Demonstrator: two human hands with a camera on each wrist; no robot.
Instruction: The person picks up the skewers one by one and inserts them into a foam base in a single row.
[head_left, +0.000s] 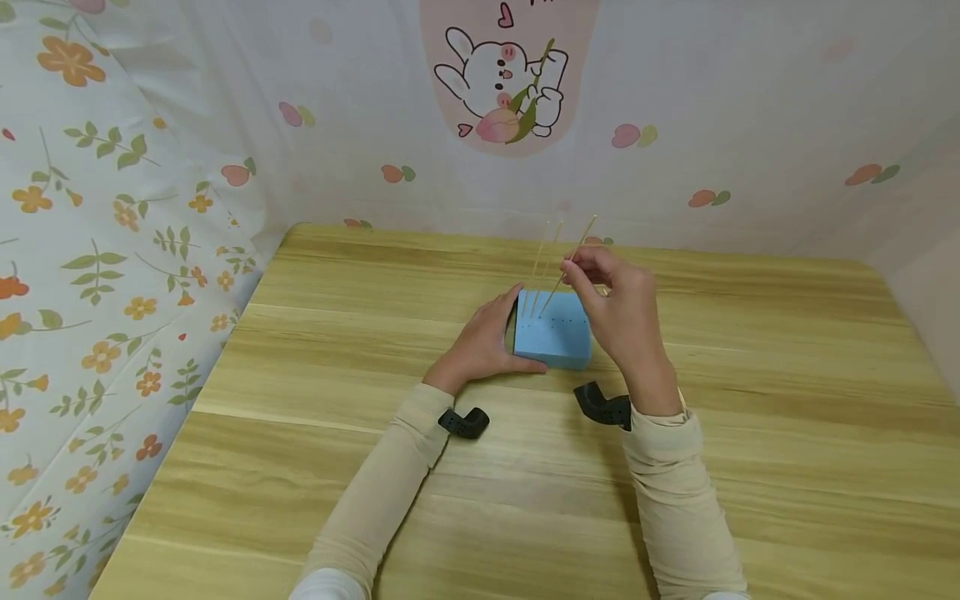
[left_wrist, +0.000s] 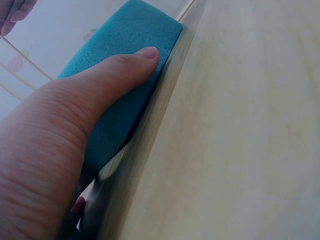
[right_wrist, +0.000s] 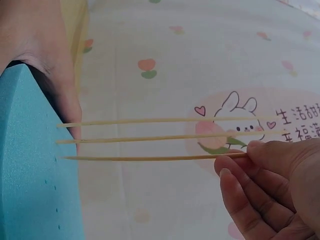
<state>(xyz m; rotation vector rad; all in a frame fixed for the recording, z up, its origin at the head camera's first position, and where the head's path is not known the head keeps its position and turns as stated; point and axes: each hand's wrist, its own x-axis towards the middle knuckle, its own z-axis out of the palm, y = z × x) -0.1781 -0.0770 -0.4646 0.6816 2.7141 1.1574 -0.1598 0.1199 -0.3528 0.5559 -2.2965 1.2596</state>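
Observation:
A light-blue foam block (head_left: 552,340) with rows of small holes in its top sits on the wooden table. My left hand (head_left: 483,337) grips its left end, thumb (left_wrist: 125,67) along the near side and fingers round the far side. Two thin bamboo skewers (right_wrist: 150,121) stand upright in the block, side by side. My right hand (head_left: 618,304) is above the block and pinches a third skewer (right_wrist: 150,158) between thumb and fingertips near its upper end. That skewer slants slightly, and its lower tip is right at a hole beside the other two.
Black angled mounts (head_left: 463,423) sit at both sleeve cuffs, over the wooden table (head_left: 525,517). A patterned cloth (head_left: 337,100) hangs behind the table and at its left. From beyond the block, a thin stick (left_wrist: 186,9) shows close to the tabletop.

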